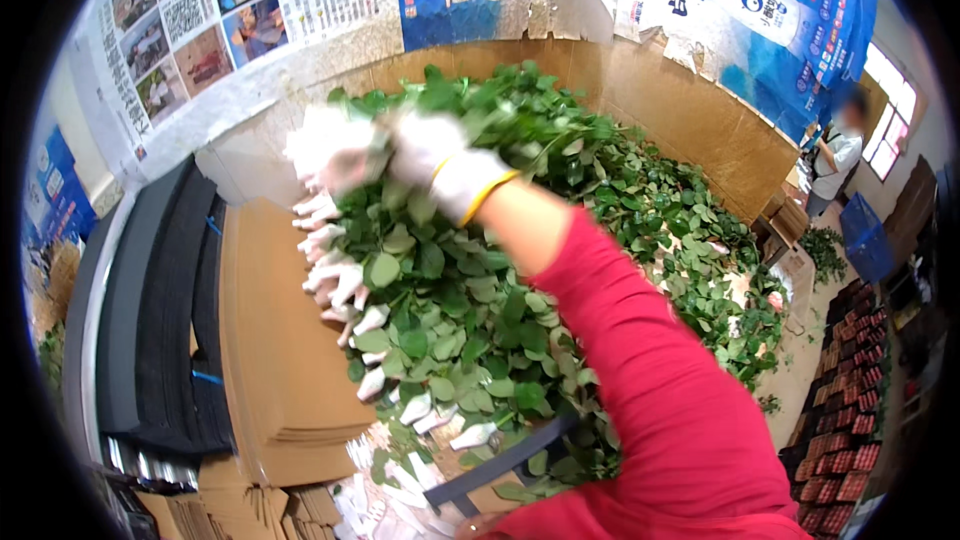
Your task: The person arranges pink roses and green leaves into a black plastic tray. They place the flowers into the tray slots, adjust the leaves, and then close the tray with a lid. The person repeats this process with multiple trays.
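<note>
My right hand [430,155], in a white glove with a yellow cuff, reaches across to the far left of a big leafy heap. Motion blurs it, but the fingers look closed round leafy flower stems. Beside it is a blurred bunch of white-wrapped flower heads [335,150]. More cut flowers with white-sleeved heads [340,280] lie along the heap's left side, their green leaves [470,310] spreading right. Only a sliver of my left hand [480,526] shows at the lower edge, near a dark strip [500,465]; its fingers are mostly hidden.
Flat brown cardboard sheets [280,340] are stacked left of the flowers, beside black panels [160,310]. Loose white sleeves [400,490] lie in front. A cardboard wall [680,130] bounds the back. Another person [838,155] stands far right, near a blue crate [865,235].
</note>
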Demonstrator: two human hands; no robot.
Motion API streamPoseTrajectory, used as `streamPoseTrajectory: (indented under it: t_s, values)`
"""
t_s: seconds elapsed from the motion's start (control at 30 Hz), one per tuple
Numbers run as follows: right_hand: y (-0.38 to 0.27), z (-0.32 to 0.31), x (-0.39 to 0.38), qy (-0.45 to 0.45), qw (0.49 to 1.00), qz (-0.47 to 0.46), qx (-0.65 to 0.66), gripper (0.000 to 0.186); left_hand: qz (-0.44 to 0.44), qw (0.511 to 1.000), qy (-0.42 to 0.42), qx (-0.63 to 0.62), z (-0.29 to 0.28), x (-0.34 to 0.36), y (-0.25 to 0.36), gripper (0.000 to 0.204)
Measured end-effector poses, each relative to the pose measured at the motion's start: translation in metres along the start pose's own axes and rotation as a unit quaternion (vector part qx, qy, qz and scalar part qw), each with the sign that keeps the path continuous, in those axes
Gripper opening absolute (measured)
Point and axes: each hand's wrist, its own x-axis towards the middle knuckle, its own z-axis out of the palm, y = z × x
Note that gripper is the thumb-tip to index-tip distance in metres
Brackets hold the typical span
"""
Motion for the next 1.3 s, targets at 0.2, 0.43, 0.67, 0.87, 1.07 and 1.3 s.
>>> streamPoseTrajectory:
  t_s: [0.2, 0.43, 0.67, 0.87, 1.07, 1.3]
  values:
    - [0.126, -0.250, 0.003, 0.300, 0.948, -0.034, 0.102, 0.038, 0.035, 0.998, 0.002, 0.056, 0.032, -0.009, -0.030, 0.042]
    - [0.092, -0.282, -0.085, 0.291, 0.951, -0.016, 0.101, 0.054, 0.072, 0.993, 0.029, 0.085, 0.010, 0.005, 0.028, 0.047]
    - [-0.021, -0.038, -0.186, 0.051, 0.982, -0.171, 0.064, 0.070, 0.079, 0.995, 0.013, 0.067, 0.005, 0.002, 0.041, 0.050]
    - [0.054, 0.051, -0.239, -0.207, 0.976, 0.019, 0.059, 0.065, 0.073, 0.995, 0.004, 0.063, 0.008, 0.010, 0.037, 0.051]
    - [0.034, 0.048, -0.254, -0.203, 0.978, 0.015, 0.054, 0.060, 0.051, 0.996, 0.022, 0.073, 0.004, 0.007, 0.051, 0.048]
    - [0.028, -0.181, -0.209, -0.023, 0.960, 0.180, 0.213, 0.035, 0.094, 0.983, 0.054, 0.147, 0.002, 0.001, 0.051, 0.054]
